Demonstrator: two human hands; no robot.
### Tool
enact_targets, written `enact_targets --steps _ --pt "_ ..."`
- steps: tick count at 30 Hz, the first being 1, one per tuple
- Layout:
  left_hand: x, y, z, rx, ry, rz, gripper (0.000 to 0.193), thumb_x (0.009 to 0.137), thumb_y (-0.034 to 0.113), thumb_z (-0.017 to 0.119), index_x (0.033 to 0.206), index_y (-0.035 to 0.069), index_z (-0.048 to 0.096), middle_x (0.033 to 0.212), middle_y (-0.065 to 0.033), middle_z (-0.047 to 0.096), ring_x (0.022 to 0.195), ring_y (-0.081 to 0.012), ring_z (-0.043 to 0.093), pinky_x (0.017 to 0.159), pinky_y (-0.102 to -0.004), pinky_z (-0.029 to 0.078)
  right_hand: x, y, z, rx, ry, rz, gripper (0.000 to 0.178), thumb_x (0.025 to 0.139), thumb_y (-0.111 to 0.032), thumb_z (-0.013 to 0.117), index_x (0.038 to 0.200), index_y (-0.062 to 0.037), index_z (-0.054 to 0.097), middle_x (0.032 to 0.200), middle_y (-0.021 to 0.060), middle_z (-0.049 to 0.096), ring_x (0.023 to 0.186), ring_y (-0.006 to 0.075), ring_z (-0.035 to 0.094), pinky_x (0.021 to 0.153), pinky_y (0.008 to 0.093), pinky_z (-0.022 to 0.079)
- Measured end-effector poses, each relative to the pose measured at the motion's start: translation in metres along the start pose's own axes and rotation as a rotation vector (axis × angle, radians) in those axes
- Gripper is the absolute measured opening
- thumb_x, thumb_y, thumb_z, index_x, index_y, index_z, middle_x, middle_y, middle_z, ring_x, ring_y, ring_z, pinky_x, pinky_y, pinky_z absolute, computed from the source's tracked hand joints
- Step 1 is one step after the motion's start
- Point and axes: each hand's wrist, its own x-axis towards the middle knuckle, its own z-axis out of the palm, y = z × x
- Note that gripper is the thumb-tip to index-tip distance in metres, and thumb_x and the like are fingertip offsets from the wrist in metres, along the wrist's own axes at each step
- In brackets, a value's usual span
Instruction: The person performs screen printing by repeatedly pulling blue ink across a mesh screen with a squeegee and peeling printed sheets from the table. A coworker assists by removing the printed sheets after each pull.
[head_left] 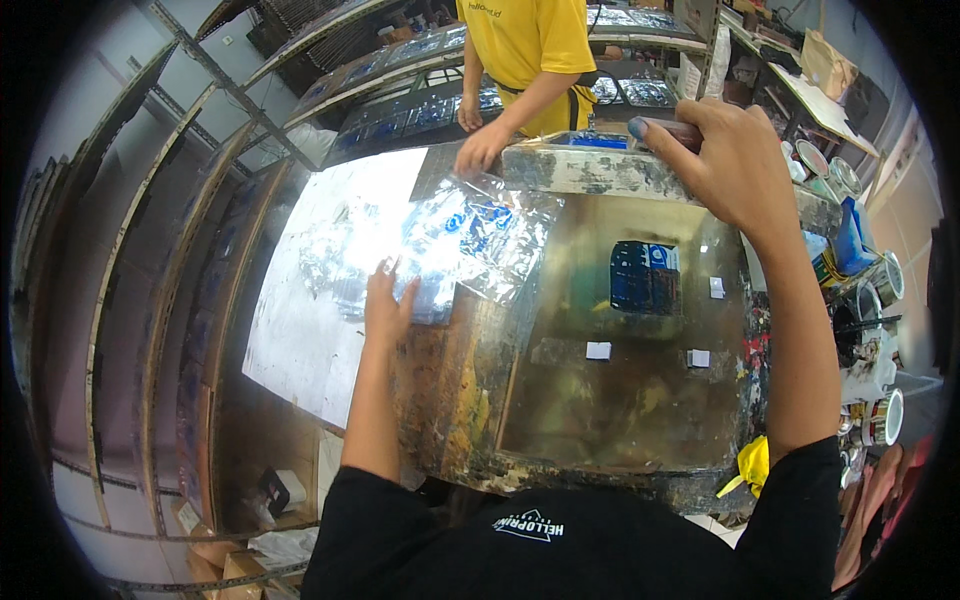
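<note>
- Looks like a cramped little workshop, pretty cluttered all round.
- Left side is taken up by tall drying racks (150, 300), thin metal shelves stacked close together, curving with the lens.
- More racks (400, 60) run along the back, loaded with dark blue printed sheets.
- Right side has a messy shelf (800, 90) with papers and boxes, plus a bunch of paint cans (880, 420) lower down.
- Cardboard boxes (240, 570) sit on the floor at bottom left.
- Light is bright and glares off a white table top (300, 330).
</note>
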Motion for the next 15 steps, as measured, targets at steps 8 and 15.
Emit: enact_targets --steps 8,15 --pt "-0.036 0.005 0.022 -0.158 -0.054 -0.103 0.050 0.108 0.041 0.057 0.143 0.007 0.066 0.152 -0.0189 0.059 0.147 -0.0410 0.048 0.124 -0.0588 0.028 0.011 0.003 0.001 0.014 -0.041 0.041 0.062 0.097 -0.059 0.062 0.081 0.0001 0.070 0.080 0.0231 0.068 0.078 0.0432 0.064 0.077 0.0498 0.047" --pt "-0.019 0.008 0.009 -0.196 0.122 -0.057 0.037 0.106 0.035 0.063 0.113 0.003 0.080 0.113 -0.0202 0.078 0.105 -0.0392 0.073 0.096 -0.0466 0.053 -0.006 0.005 0.006 0.034 -0.040 0.026 0.062 0.097 -0.059 0.061 0.082 -0.0001 0.071 0.080 0.0202 0.069 0.077 0.0396 0.062 0.080 0.0447 0.044"
